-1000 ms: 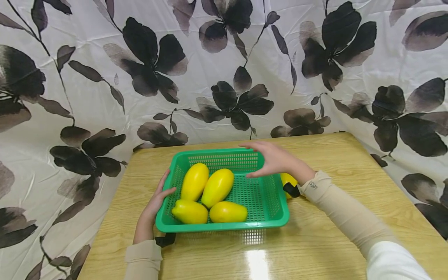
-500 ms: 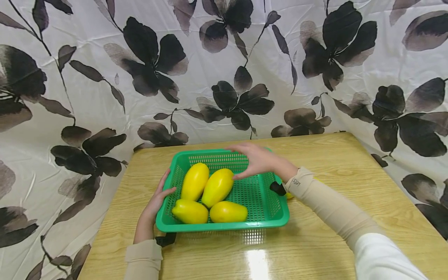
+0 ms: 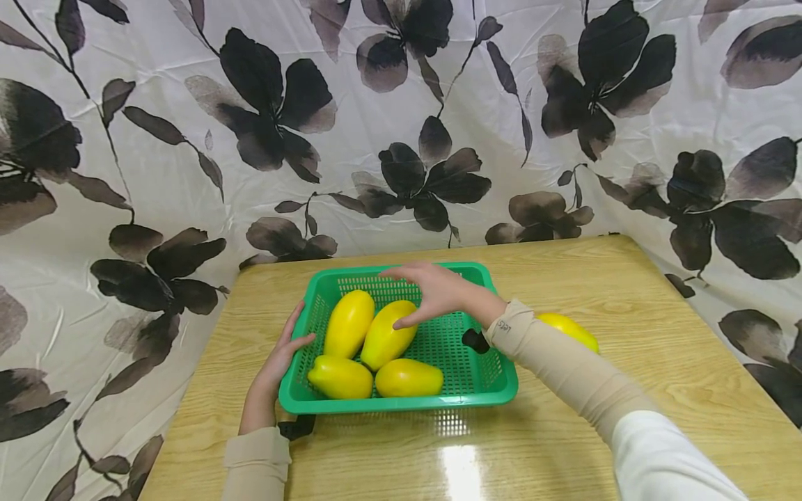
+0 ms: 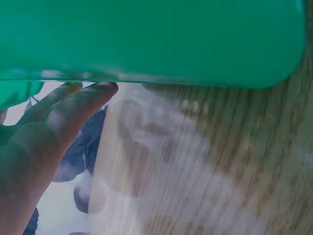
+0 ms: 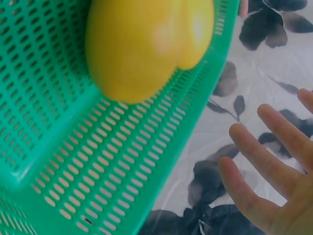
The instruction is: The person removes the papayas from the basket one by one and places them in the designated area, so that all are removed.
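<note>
A green plastic basket (image 3: pixel 401 403) with slotted walls stands on the table, holding several yellow, papaya-like fruits. The far-left fruit (image 3: pixel 349 323) and the middle fruit (image 3: pixel 385 341) lean side by side; two more, a front-left fruit (image 3: pixel 340 378) and a front fruit (image 3: pixel 409 378), lie along the near side. My left hand (image 3: pixel 278 365) holds the basket's left rim, thumb over the top and fingers along the outside. Spread over the basket, my right hand (image 3: pixel 435 292) holds nothing; its thumb covers part of the middle fruit in the head view. In the right wrist view its fingers (image 5: pixel 249 191) are apart.
Another yellow fruit (image 3: pixel 569 329) lies on the wooden table (image 3: pixel 626 403) right of the basket, partly behind my right sleeve. A floral cloth (image 3: pixel 388 104) hangs behind the table and along its sides.
My right hand has moved left across the basket, from its right part to above the middle fruit. The loose fruit on the right shows more from behind my arm. My left hand stays put.
</note>
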Tool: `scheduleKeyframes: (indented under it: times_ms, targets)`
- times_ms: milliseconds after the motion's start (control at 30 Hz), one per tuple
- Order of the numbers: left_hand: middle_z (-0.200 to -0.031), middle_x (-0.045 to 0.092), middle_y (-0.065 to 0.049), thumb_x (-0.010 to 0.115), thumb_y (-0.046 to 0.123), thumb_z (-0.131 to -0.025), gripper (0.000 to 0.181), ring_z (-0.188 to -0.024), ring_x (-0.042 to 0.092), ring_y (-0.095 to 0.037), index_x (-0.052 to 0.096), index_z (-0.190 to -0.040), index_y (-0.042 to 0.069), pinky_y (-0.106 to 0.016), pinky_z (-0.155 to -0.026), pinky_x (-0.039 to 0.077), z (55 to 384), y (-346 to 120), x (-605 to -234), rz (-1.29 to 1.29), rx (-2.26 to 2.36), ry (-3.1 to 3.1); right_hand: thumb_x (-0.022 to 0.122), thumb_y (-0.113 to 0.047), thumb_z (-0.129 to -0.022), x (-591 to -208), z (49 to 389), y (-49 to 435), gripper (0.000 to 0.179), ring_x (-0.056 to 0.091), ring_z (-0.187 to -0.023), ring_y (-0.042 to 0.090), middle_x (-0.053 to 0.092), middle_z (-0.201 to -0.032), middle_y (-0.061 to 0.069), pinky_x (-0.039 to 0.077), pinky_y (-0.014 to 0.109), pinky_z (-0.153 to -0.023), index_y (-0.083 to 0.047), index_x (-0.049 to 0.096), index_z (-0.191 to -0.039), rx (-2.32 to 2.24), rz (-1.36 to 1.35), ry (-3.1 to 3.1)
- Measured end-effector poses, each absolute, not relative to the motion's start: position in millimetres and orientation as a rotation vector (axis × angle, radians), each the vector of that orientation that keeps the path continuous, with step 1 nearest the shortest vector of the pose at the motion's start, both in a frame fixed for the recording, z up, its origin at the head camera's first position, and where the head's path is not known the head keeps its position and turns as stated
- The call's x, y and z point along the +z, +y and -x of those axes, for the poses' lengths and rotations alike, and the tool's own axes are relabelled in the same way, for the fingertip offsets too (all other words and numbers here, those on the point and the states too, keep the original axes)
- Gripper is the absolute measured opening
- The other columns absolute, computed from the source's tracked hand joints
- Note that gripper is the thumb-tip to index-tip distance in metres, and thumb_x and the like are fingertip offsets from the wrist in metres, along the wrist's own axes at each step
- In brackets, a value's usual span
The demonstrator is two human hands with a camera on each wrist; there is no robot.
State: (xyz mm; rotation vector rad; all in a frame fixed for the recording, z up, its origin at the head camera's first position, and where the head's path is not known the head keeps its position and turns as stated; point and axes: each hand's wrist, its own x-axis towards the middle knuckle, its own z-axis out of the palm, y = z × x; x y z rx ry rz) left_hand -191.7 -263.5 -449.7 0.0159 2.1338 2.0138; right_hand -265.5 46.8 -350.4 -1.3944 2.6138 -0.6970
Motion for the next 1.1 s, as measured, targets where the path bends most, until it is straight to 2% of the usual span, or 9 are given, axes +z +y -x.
scheduleKeyframes:
  times_ms: [267,500,700,967,1100]
  targets:
    - [-0.152,-0.009,0.000,0.042,0.011,-0.096,0.071,-0.135,0.013,-0.031,-0.003,-0.148,0.030,-0.050,-0.103,0.021,192.7,-263.7,-449.6,0.000,2.020,2.124,0.071,-0.054,-0.070,-354.7,265.1,33.4,0.083,0.045,-0.120,0.018,0.046,-0.134,0.001,0.036,0.041,-0.096,-0.021,0.039,-0.139,-0.660,1.356,2.590]
    - [-0.153,-0.006,-0.002,0.041,0.011,-0.096,0.070,-0.134,0.016,-0.031,-0.003,-0.148,0.029,-0.049,-0.102,0.022,193.0,-264.1,-449.2,-0.017,2.017,2.126,0.071,-0.052,-0.070,-358.8,265.8,27.7,0.083,0.044,-0.120,0.022,0.049,-0.132,0.004,0.035,0.043,-0.097,-0.017,0.040,-0.139,-0.662,1.337,2.574]
    - [-0.153,-0.006,-0.002,0.041,0.011,-0.096,0.070,-0.134,0.015,-0.031,-0.002,-0.148,0.029,-0.049,-0.103,0.022,192.9,-264.2,-448.2,-0.006,2.014,2.127,0.071,-0.052,-0.070,-369.8,269.4,24.6,0.081,0.043,-0.122,0.019,0.047,-0.135,0.003,0.033,0.041,-0.099,-0.019,0.041,-0.138,-0.630,1.321,2.571]
    - [-0.153,-0.006,-0.001,0.042,0.010,-0.096,0.070,-0.134,0.016,-0.030,-0.002,-0.148,0.029,-0.048,-0.102,0.024,191.9,-263.0,-449.1,0.005,2.020,2.119,0.071,-0.050,-0.071,-383.3,271.1,19.1,0.073,0.035,-0.128,0.023,0.045,-0.136,0.002,0.029,0.044,-0.102,-0.017,0.050,-0.132,-0.582,1.303,2.560]
    - [-0.153,-0.008,0.000,0.042,0.010,-0.096,0.070,-0.135,0.014,-0.030,-0.002,-0.148,0.029,-0.048,-0.103,0.022,191.9,-263.1,-450.0,0.003,2.029,2.117,0.073,-0.047,-0.070,-386.4,269.7,15.4,0.067,0.035,-0.128,0.027,0.045,-0.136,0.006,0.030,0.046,-0.101,-0.018,0.054,-0.128,-0.553,1.296,2.555]
